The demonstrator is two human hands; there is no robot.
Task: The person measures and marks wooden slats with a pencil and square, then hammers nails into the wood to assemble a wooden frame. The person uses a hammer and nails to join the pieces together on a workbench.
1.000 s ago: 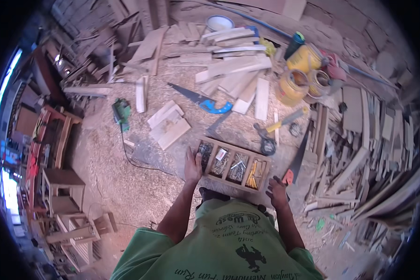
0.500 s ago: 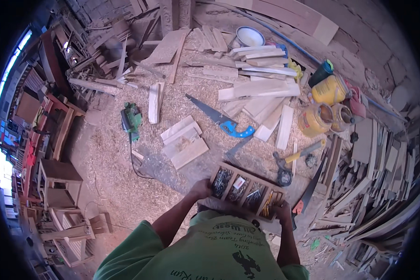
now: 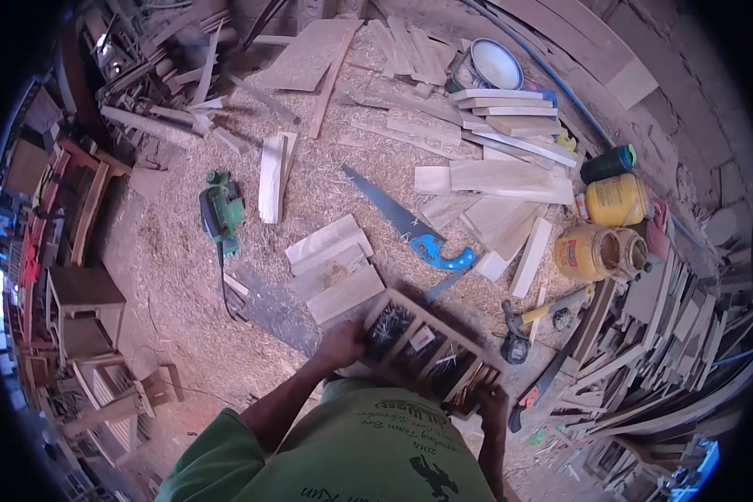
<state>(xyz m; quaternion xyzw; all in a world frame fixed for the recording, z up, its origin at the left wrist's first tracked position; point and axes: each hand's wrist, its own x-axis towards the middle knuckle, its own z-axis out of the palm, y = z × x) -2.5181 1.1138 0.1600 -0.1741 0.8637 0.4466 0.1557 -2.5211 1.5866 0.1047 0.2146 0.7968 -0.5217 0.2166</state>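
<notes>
1. Both hands are gripping a divided wooden tray [image 3: 431, 351] of nails, held level against the chest: left hand [image 3: 340, 345] is closing round its left end, right hand [image 3: 492, 402] round its right.
2. Judging by this, carrying is under way; next is needing a steady, level hold above the sawdust floor [image 3: 184, 318].

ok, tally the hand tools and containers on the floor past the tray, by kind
Handsaw: 1
Green power planer: 1
Hammer: 1
Yellow jars: 2
Green-topped can: 1
White-lined bowl: 1
Total: 7
Both hands, left and right, hold the compartment tray.
</notes>
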